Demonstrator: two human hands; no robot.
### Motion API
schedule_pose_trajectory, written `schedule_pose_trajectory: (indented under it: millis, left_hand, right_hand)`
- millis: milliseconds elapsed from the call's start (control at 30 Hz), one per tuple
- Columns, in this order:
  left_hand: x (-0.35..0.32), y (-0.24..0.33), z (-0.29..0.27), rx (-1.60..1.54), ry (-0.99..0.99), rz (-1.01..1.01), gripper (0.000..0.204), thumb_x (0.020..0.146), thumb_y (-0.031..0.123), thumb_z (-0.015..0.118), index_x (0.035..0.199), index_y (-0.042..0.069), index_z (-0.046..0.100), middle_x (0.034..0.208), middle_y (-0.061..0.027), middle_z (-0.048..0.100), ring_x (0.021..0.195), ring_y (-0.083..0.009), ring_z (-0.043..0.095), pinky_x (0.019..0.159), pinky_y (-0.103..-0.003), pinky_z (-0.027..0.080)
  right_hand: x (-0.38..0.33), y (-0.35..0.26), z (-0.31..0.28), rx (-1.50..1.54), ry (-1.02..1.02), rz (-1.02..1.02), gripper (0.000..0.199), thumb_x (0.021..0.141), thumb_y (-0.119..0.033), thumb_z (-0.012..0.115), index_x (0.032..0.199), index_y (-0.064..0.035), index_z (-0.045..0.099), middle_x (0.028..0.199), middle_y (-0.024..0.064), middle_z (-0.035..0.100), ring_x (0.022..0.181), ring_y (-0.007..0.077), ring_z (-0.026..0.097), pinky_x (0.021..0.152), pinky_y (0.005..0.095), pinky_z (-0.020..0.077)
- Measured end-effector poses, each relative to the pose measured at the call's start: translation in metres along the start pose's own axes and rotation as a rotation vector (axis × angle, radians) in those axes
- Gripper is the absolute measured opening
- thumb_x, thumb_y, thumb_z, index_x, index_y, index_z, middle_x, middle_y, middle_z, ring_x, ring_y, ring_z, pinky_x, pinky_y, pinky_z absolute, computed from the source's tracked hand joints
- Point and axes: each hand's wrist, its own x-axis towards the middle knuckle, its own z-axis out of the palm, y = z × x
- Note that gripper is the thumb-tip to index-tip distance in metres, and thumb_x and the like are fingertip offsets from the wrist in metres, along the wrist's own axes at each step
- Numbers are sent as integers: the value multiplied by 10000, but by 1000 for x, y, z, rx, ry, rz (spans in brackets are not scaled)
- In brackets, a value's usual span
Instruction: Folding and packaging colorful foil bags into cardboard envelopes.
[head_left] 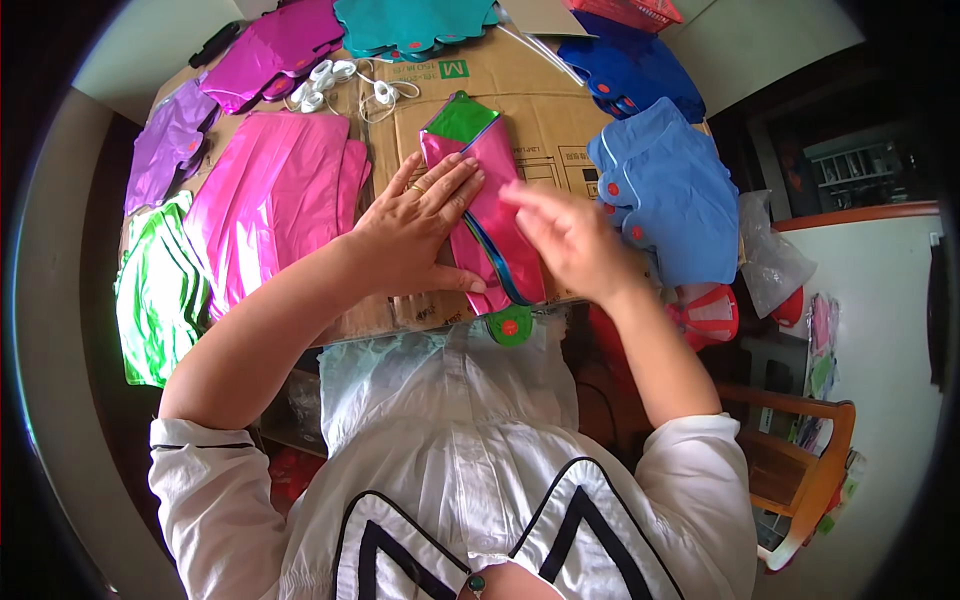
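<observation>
A shiny pink folded piece (508,235) lies lengthwise on the cardboard before me. Its far end shows a green pointed panel (464,122), and a green tab with a red round spot (509,327) sticks out at the near end. Along its left part runs a dark, rainbow-sheened strip (490,255). My left hand (425,215) presses flat on it, fingers and thumb spread. At its right side, my right hand (572,240) holds nothing visible; the fingers are stretched out, their tips blurred by motion. Whether those tips touch the pink surface I cannot tell.
Cardboard (545,110) covers the tabletop. Around it lie stacks of pink sheets (275,200), green sheets (155,290), light blue pieces (675,190), dark blue pieces (640,65) and teal pieces (410,25). White cords (325,80) sit at the back. A wooden chair (800,460) stands right.
</observation>
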Motion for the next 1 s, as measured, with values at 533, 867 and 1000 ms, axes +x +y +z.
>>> schedule_pose_trajectory:
  millis: [533,867,1000]
  left_hand:
    - [4,3,1,8,-51,-85,1160,679,841,491,1492,53,237,1543,-106,239,1460,-306,99,1123,-638,49]
    - [3,2,0,-37,-73,-85,1168,676,841,496,1497,57,219,1543,-113,237,1459,-305,106,1147,-593,53]
    - [1,3,-1,10,-100,-91,1182,676,849,485,1506,61,188,1553,-118,211,1464,-302,77,1157,-571,34]
  right_hand:
    - [-18,1,19,-724,-244,-136,830,904,-512,502,1459,42,231,1526,235,214,1439,344,169,1163,497,118]
    - [-62,-23,-16,-485,-409,-143,662,931,-450,516,1382,24,414,1471,194,369,1397,335,296,1146,507,168]
    - [11,0,-18,-430,-145,-190,516,983,-329,454,1373,7,435,1445,194,407,1374,324,338,1149,464,199]
